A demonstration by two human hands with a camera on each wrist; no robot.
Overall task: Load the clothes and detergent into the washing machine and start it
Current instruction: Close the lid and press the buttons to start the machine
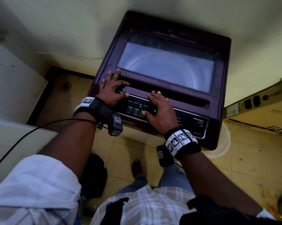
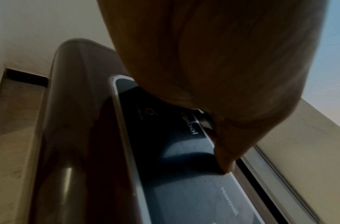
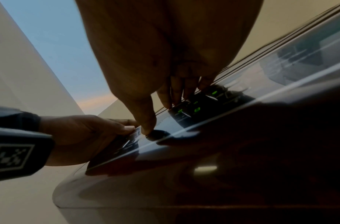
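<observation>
From the head view, a dark maroon washing machine point(image 1: 161, 75) is seen standing against the wall at twelve o'clock, its glass lid point(image 1: 167, 67) closed. Through the glass only a pale blur of the drum is made out; whether clothes lie inside cannot be told. The left hand point(image 1: 111, 88) is laid flat at the lid's near-left corner, fingers spread and straight, nothing gripped. The right hand point(image 1: 159, 111) is rested on the control panel point(image 1: 190, 124), fingers extended, its thumb set on the third button; two green lights are lit. A cardboard box point(image 1: 266, 111) is seen at three o'clock of the machine.

From the left wrist view, the left hand point(image 2: 213, 68) is shown with its thumb tip touching the panel's point(image 2: 184, 197) far edge; nothing is held.

From the right wrist view, the right hand point(image 3: 165, 53) is shown with thumb pressed on the panel point(image 3: 184, 125), the fingers reaching beyond green lights; the left hand point(image 3: 79, 136) lies at nine o'clock.
</observation>
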